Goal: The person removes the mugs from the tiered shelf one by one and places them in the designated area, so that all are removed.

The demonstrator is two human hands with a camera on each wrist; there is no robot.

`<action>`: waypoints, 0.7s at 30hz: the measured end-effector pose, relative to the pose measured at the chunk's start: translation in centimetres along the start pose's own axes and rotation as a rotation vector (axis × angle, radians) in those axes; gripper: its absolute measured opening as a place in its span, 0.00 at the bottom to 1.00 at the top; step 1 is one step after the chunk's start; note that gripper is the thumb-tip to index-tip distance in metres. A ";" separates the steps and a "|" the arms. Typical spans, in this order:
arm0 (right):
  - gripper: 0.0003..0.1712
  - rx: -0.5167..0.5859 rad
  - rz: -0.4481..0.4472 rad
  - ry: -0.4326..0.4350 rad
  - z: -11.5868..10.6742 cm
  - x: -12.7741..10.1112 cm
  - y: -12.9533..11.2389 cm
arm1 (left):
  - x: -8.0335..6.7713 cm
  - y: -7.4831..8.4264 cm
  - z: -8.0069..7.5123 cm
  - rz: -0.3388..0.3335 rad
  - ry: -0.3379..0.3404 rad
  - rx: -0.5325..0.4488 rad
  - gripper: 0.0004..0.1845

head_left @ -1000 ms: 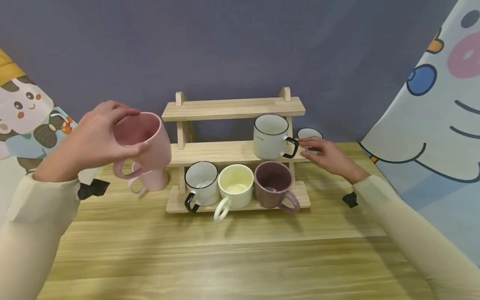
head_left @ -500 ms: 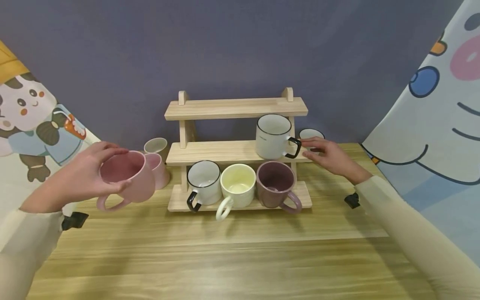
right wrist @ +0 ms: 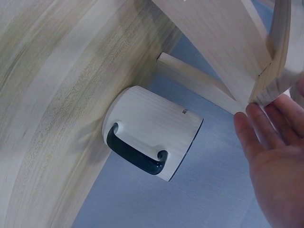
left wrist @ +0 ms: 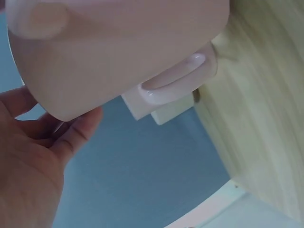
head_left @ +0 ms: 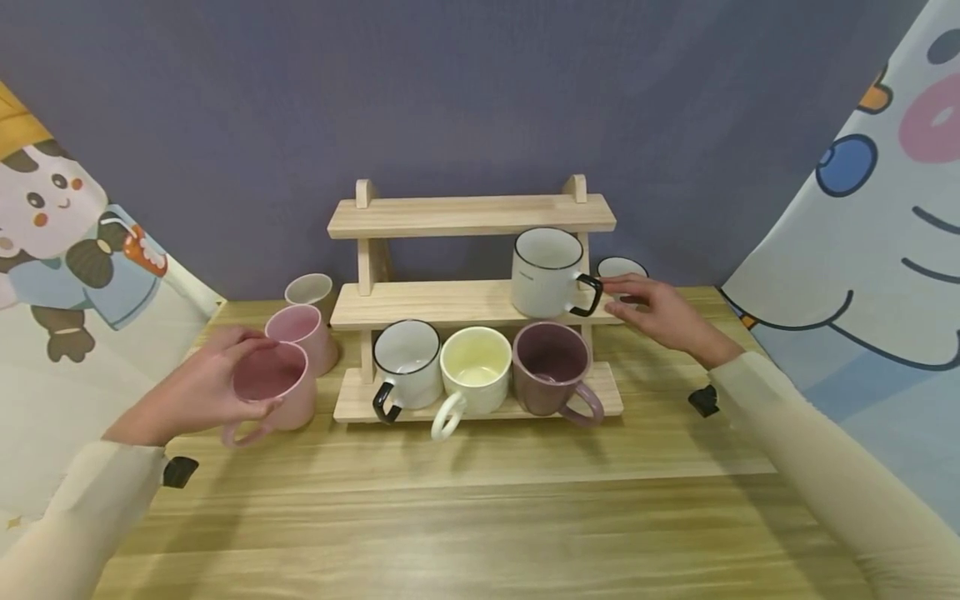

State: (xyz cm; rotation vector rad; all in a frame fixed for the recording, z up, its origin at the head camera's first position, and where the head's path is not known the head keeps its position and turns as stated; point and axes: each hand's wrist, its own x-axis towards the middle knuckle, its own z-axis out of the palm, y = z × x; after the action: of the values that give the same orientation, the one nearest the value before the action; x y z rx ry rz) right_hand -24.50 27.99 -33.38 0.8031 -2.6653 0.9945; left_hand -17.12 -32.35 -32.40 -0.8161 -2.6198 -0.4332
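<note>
While the left hand (head_left: 197, 392) is curling its fingers and thumb around the rim of a pink mug (head_left: 272, 393), that mug is sitting low at about eight o'clock from the wooden rack (head_left: 471, 218), right down at the wooden table (head_left: 480, 508), though I cannot tell whether its base is actually touching. Its loop handle (left wrist: 176, 85) is pointing down toward the person, free of the fingers. Just behind it, at one o'clock from it, a second pink mug (head_left: 303, 332) is standing, and a beige cup (head_left: 310, 291) is waiting further back. Over on the other side, the right hand (head_left: 658, 313) is resting with fingers straight and relaxed, fingertips touching the right end of the rack's middle shelf, gripping nothing, just beside the black handle of the white mug (head_left: 546, 271) up there. Another white mug with a black handle (right wrist: 151, 137) is standing behind the rack at its two o'clock. Along the bottom shelf a black-rimmed white mug (head_left: 407, 362), a cream mug (head_left: 472, 369) and a purple mug (head_left: 552, 367) are lining up. Judging by the glaze, that pink mug is looking stiff, smooth and a bit slippery, with some heft, and liable to chip if knocked against its neighbour; the rim grip is working, but the handle is looking like the surer place to take hold.
</note>
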 end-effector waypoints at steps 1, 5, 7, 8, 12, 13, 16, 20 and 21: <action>0.21 -0.001 -0.003 -0.001 0.0 0.0 0.0 | 0.0 -0.1 0.2 0.008 0.006 0.001 0.35; 0.21 0.005 0.000 0.008 0.1 0.0 0.0 | -0.1 -0.4 0.9 0.020 0.007 0.008 0.36; 0.21 0.010 -0.001 0.009 0.1 0.1 0.0 | -0.2 -0.4 1.1 0.016 0.003 0.001 0.36; 0.21 0.012 0.001 0.010 0.1 0.2 0.0 | -0.2 -0.5 1.2 0.014 0.001 -0.004 0.35; 0.21 0.009 -0.008 0.007 0.2 0.3 0.0 | -0.4 -0.7 1.4 0.009 -0.003 -0.023 0.35; 0.20 0.007 -0.007 0.006 0.2 0.3 0.0 | -0.4 -0.7 1.4 0.005 -0.005 -0.028 0.34; 0.21 0.003 0.007 0.005 0.2 0.3 0.0 | -0.5 -1.0 1.4 -0.002 -0.004 -0.039 0.34; 0.21 0.002 0.015 0.003 0.2 0.2 0.0 | -0.5 -1.3 1.4 0.023 0.013 -0.040 0.34; 0.21 0.002 0.014 0.003 0.2 0.2 0.1 | -0.5 -1.4 1.5 0.032 0.017 -0.039 0.34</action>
State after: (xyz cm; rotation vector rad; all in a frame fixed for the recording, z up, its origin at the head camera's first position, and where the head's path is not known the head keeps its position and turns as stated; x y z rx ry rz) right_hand -24.68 27.82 -33.51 0.7841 -2.6715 1.0011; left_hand -17.94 -33.11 -34.15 -0.8615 -2.5863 -0.4813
